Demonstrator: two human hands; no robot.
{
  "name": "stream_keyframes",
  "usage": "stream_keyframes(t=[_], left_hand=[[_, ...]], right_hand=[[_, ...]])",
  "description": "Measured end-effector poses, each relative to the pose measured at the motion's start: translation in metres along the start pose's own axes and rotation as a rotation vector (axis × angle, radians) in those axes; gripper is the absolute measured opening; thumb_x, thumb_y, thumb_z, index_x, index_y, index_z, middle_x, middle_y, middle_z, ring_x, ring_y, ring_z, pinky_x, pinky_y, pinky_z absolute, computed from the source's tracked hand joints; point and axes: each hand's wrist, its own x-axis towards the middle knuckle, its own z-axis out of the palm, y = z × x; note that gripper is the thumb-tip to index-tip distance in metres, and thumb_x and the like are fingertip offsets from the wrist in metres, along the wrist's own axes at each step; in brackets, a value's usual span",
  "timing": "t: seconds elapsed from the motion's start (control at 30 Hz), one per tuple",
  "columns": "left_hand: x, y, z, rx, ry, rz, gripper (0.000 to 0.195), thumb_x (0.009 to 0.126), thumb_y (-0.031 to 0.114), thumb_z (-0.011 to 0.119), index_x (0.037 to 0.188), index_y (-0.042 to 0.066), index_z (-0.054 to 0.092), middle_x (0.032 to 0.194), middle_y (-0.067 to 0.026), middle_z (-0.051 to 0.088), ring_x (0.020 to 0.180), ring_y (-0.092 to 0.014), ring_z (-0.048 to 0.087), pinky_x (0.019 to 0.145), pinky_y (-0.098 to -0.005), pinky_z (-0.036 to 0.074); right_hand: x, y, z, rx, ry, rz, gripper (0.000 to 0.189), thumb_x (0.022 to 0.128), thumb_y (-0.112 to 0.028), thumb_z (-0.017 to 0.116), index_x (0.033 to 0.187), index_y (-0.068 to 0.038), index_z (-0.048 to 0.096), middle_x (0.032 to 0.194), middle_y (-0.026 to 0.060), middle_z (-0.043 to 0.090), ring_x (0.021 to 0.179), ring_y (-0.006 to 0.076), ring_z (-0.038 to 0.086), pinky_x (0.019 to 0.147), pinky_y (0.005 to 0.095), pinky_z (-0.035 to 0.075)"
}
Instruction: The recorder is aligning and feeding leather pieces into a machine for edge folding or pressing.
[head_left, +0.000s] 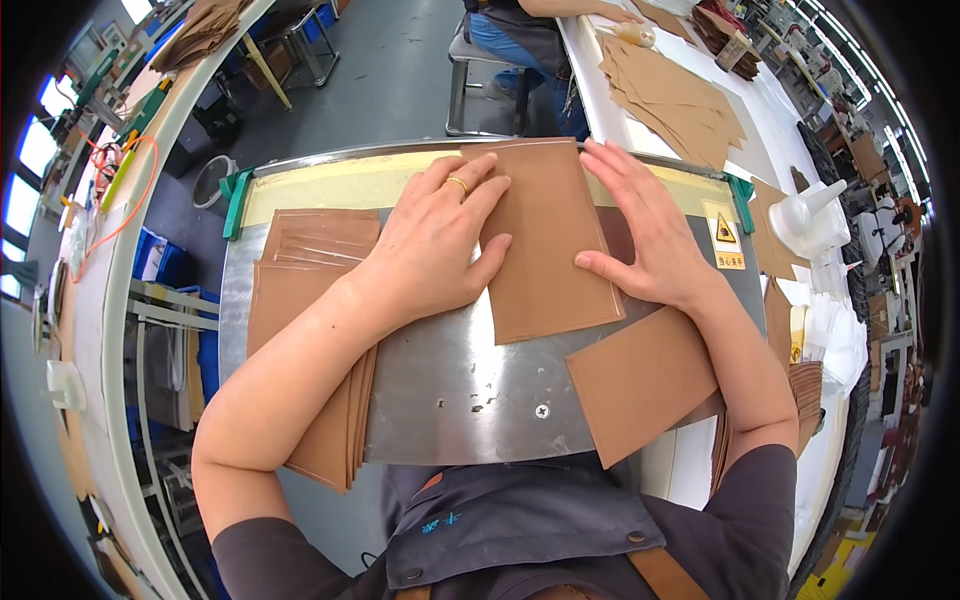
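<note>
A brown rectangular leather-like panel (551, 247) lies on the metal machine table (450, 390), its far end over the yellow strip along the back. My left hand (446, 232), a ring on one finger, rests spread at the panel's left edge, fingertips on it. At its right edge is my right hand (645, 225), fingers apart, thumb touching the panel. Under my right forearm another brown panel (645, 382) lies askew, overhanging the near edge. Left of my left hand is a fanned stack of brown panels (296, 300), partly hidden by my forearm.
Green clamps (237, 204) grip the table's far corners. A warning sticker (724, 232) is at the right. A white dispenser bottle (810, 217) stands on the right bench, with brown sheets (667, 97) farther back. A co-worker's arm (570, 7) reaches across that bench.
</note>
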Motion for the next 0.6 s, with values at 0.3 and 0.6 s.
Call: stream_keyframes(t=[0.3,0.6], left_hand=[[0.000,-0.011,0.002,-0.042,-0.067,0.027,0.056,0.086,0.014,0.062,0.137,-0.006,0.053,0.149,-0.0238,0.048,0.141,-0.041,0.041,0.119,-0.0478,0.031],[0.001,-0.006,-0.003,0.099,-0.014,-0.058,0.061,0.083,0.022,0.068,0.134,-0.007,0.054,0.146,-0.0212,0.051,0.135,-0.039,0.043,0.115,-0.0488,0.033]], right_hand=[[-0.002,0.002,-0.008,-0.146,-0.187,-0.010,0.076,0.088,-0.056,0.068,0.143,-0.006,0.052,0.152,0.0125,0.047,0.148,0.0338,0.035,0.122,0.0539,0.025],[-0.003,0.006,0.001,-0.153,-0.148,0.016,0.070,0.090,-0.053,0.067,0.139,-0.005,0.054,0.150,0.0106,0.049,0.147,0.0336,0.036,0.122,0.0521,0.026]])
